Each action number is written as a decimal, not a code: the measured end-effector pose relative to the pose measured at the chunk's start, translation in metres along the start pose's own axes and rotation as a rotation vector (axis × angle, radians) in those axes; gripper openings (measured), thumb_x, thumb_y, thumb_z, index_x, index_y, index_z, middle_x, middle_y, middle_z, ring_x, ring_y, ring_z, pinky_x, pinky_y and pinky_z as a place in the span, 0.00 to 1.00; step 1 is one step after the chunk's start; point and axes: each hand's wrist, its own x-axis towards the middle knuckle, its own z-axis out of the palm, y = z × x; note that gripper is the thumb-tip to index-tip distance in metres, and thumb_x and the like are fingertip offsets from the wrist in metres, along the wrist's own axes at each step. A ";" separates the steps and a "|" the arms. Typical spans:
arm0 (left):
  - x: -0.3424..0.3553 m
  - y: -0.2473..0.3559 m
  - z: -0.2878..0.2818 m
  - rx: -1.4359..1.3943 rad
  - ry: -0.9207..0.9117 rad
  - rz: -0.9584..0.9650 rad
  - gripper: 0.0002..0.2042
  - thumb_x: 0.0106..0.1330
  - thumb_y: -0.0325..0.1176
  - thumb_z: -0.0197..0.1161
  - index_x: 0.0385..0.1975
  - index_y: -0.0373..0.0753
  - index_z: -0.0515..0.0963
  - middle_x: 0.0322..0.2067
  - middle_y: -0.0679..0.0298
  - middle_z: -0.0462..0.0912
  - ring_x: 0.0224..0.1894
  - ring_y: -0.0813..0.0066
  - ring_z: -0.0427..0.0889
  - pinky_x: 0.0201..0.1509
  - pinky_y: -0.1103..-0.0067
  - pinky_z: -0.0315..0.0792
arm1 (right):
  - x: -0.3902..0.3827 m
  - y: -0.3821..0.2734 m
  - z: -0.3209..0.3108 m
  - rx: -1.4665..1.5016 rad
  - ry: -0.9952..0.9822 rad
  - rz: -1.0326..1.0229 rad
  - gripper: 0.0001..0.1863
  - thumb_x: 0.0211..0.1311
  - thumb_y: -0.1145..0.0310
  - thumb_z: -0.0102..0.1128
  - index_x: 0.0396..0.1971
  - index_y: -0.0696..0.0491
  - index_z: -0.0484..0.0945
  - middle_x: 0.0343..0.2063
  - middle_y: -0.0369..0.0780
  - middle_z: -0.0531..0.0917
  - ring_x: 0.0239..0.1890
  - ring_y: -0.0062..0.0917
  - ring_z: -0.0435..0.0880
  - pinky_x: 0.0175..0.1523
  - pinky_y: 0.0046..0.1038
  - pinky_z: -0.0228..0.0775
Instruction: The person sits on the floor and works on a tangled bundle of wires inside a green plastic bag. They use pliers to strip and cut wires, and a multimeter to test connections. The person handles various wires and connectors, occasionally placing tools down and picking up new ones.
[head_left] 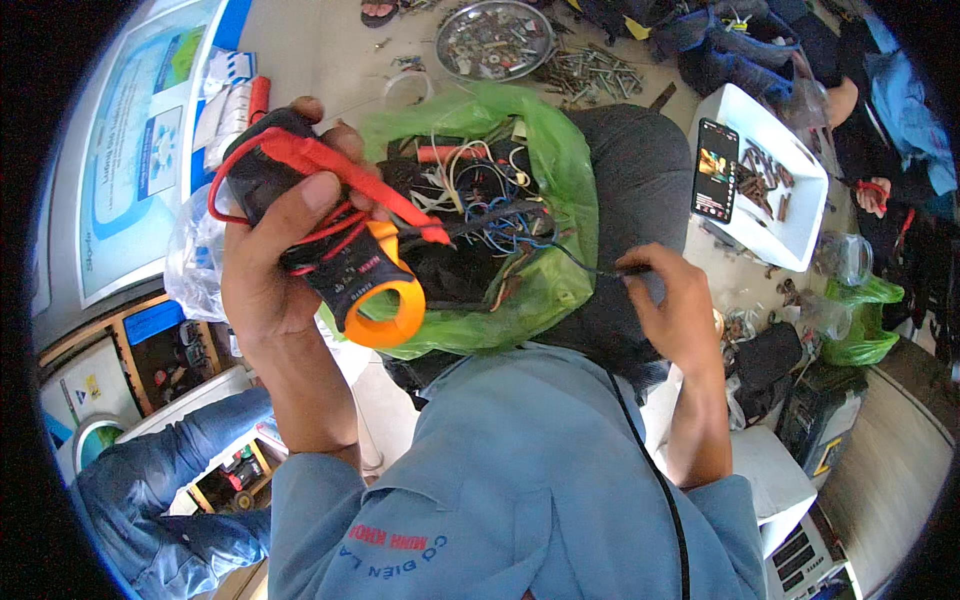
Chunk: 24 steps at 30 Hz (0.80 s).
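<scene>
The green plastic bag (575,180) lies open before the person, with many tangled wires (510,230) inside it. The left hand (268,262) wraps firmly around the clamp meter (352,278), which is already above the bag's left side. The right hand (668,300) is half curled, thumb and fingertips pinching the thin black lead (580,262). The red lead (370,182) is already gathered against the meter; the black one, I judge, remains to be gathered.

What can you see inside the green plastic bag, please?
The green plastic bag holds tangled white and blue wires and a red piece. The clamp meter in the left hand covers part of the bag; anything beneath is hidden.
</scene>
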 end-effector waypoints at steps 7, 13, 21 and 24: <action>-0.021 0.013 0.054 -0.121 -0.163 -0.059 0.33 0.69 0.47 0.60 0.65 0.30 0.61 0.50 0.50 0.75 0.31 0.68 0.77 0.35 0.74 0.76 | 0.046 -0.064 -0.023 0.276 0.013 -0.453 0.42 0.48 0.68 0.75 0.65 0.59 0.67 0.63 0.52 0.71 0.67 0.42 0.71 0.70 0.36 0.62; -0.025 0.022 0.056 0.047 -0.342 -0.027 0.39 0.66 0.62 0.59 0.60 0.29 0.65 0.44 0.54 0.76 0.34 0.68 0.80 0.36 0.75 0.76 | 0.067 -0.078 0.017 0.526 -0.239 -0.342 0.26 0.55 0.71 0.73 0.54 0.60 0.77 0.48 0.46 0.84 0.51 0.30 0.83 0.56 0.31 0.73; -0.018 0.038 0.048 0.387 -0.123 -0.251 0.27 0.77 0.55 0.48 0.52 0.33 0.79 0.36 0.61 0.86 0.36 0.76 0.85 0.43 0.80 0.79 | 0.049 -0.097 -0.020 0.613 0.013 -0.271 0.16 0.56 0.74 0.71 0.45 0.59 0.82 0.27 0.32 0.78 0.28 0.13 0.72 0.31 0.19 0.59; -0.017 0.041 0.060 0.451 -0.096 -0.221 0.28 0.77 0.55 0.46 0.56 0.32 0.75 0.37 0.60 0.85 0.36 0.74 0.85 0.43 0.80 0.79 | 0.060 -0.095 -0.023 0.471 0.079 -0.413 0.13 0.52 0.72 0.72 0.38 0.57 0.83 0.23 0.32 0.75 0.24 0.15 0.71 0.28 0.21 0.59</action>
